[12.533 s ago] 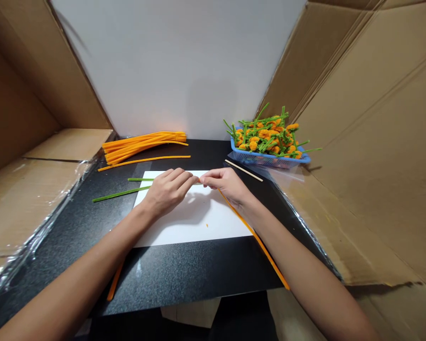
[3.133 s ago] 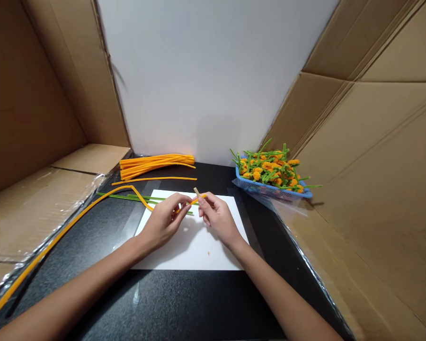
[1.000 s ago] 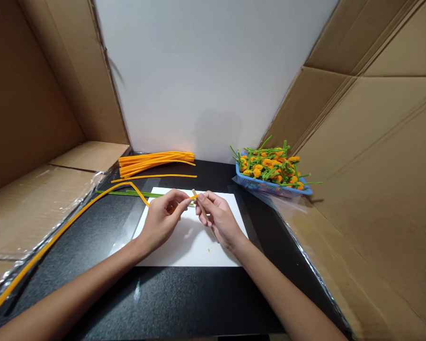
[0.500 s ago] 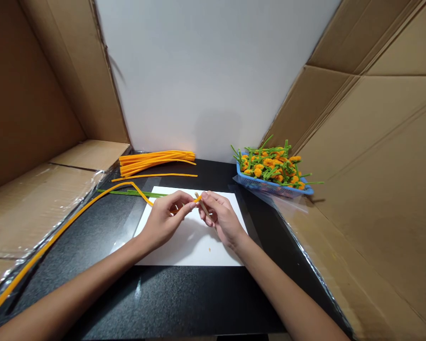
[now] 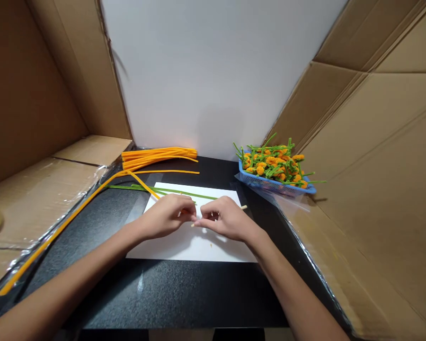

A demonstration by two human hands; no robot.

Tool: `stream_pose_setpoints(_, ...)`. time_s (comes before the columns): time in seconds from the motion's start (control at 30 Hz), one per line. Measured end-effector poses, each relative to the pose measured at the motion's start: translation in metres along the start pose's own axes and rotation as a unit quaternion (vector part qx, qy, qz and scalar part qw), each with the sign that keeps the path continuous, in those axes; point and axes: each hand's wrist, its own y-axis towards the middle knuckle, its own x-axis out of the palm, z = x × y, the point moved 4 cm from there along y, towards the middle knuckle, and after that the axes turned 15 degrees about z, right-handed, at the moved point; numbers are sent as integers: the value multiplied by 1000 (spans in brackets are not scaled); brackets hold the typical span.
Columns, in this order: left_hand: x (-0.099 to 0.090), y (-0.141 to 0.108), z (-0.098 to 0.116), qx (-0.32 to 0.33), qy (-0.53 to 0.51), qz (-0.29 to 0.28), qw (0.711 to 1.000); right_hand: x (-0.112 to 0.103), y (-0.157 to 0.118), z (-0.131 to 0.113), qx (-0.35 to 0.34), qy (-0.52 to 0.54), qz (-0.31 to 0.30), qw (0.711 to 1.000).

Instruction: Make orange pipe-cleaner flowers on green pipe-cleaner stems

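My left hand (image 5: 172,215) is closed, its fingers pinching a long orange pipe cleaner (image 5: 142,183) that bends sharply and trails off to the lower left. My right hand (image 5: 225,219) is wrapped round a thin wooden stick (image 5: 244,207), whose ends poke out on both sides of it. The fingertips of both hands nearly meet over a white sheet (image 5: 163,251). The pipe cleaner's end is hidden behind the left fingers, so I cannot tell whether it touches the stick. Green pipe cleaners (image 5: 199,195) lie just beyond the hands across the sheet's far part.
A bundle of orange pipe cleaners (image 5: 156,157) lies at the back left, with a single one (image 5: 177,171) before it. At the back right, a blue basket (image 5: 270,182) holds several orange-and-green pipe-cleaner flowers (image 5: 270,161). Cardboard walls (image 5: 383,142) flank the black table (image 5: 184,296).
The stick has turned from steep to nearly level in my right hand. Both hands sit slightly lower in the view, and green pipe cleaners show more behind them.
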Motion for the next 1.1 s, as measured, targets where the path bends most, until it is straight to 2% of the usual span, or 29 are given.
stream_pose_setpoints(0.1, 0, 0, -6, -47, 26, 44, 998, 5, -1, -6, -73, -196, 60, 976)
stream_pose_setpoints(0.2, 2, 0, -16, -141, -71, 73, 985, 7, -2, -7, -102, -304, 109, 941)
stream_pose_setpoints(0.27, 5, -1, -23, -206, -146, 78, 964, 5, -3, -6, -110, -343, 149, 921)
stream_pose_setpoints(0.33, 10, -3, -28, -239, -187, 68, 950, 2, -4, -6, -123, -365, 183, 905)
stream_pose_setpoints(0.5, 9, -3, -29, -240, -147, 74, 957, 1, -7, -10, -178, -375, 231, 880)
stream_pose_setpoints(0.57, 6, -2, -26, -219, -102, 88, 966, 1, -7, -12, -191, -375, 243, 874)
stream_pose_setpoints(0.67, 3, -1, -18, -130, -37, 123, 983, 2, -7, -11, -186, -360, 259, 877)
stream_pose_setpoints(0.77, 3, -4, -11, -1, 29, 163, 986, 1, -6, -5, -122, -280, 272, 913)
stream_pose_setpoints(0.87, 4, -8, -10, 94, 103, 213, 967, 4, -3, 4, -12, -117, 267, 956)
stream_pose_setpoints(0.97, 5, -10, -10, 138, 109, 233, 957, 9, -2, 11, 75, 26, 255, 964)
stream_pose_setpoints(1.1, 6, -11, -12, 141, 84, 229, 960, 13, 0, 19, 143, 133, 217, 956)
